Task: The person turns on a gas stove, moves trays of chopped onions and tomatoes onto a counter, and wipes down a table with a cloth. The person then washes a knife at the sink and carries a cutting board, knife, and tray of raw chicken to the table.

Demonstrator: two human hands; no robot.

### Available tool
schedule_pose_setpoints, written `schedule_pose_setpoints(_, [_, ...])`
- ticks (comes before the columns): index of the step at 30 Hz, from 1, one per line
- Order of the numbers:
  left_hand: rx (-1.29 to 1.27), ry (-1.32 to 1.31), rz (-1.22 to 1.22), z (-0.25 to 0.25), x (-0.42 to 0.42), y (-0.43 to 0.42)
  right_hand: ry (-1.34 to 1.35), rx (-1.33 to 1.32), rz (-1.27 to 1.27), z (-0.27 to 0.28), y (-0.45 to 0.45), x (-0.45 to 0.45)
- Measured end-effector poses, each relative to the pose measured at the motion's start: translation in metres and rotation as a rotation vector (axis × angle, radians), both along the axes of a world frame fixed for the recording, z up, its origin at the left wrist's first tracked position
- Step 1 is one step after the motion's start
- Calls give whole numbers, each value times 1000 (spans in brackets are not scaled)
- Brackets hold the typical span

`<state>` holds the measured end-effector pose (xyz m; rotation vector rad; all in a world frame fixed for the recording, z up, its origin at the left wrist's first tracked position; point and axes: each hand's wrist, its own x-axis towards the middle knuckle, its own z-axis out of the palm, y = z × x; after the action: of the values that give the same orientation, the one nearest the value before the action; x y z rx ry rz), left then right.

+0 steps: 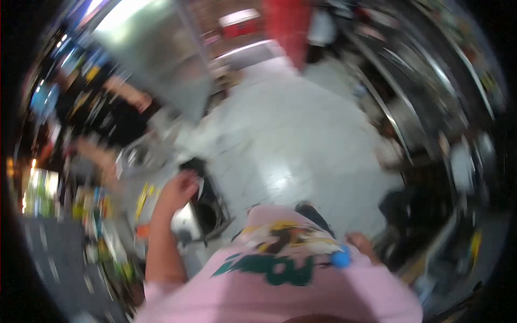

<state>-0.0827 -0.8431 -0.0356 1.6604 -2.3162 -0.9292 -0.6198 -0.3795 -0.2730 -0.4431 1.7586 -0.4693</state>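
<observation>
Pink shirt (242,285), left hand (186,187) near dark box (209,214), right hand (360,243) beside shirt, both blurred, grips unclear

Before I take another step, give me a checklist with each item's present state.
1. Floor in sight ahead: ok; a pale stretch of floor shows.
2. Left hand in view: ok; the left hand is out in front, near a metal-sided container with a dark opening.
3. Left hand free of that container: cannot tell; they overlap in this view.
4. Right hand empty: cannot tell; the right hand shows only partly, beside the pink shirt.
5. Other people: cannot tell the spacing; another person's forearm shows at left.
6. Sharp view: not ok; much of it is blurred.
</observation>
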Motion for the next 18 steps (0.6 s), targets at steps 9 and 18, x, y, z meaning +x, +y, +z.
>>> schedule_pose_setpoints(9, [22,138,21,-60,-98,-32,436,33,1089,-28,-86,-204])
schedule_pose_setpoints(18, [-219,-312,680,-71,134,-113,342,-139,-396,48,-324,-244])
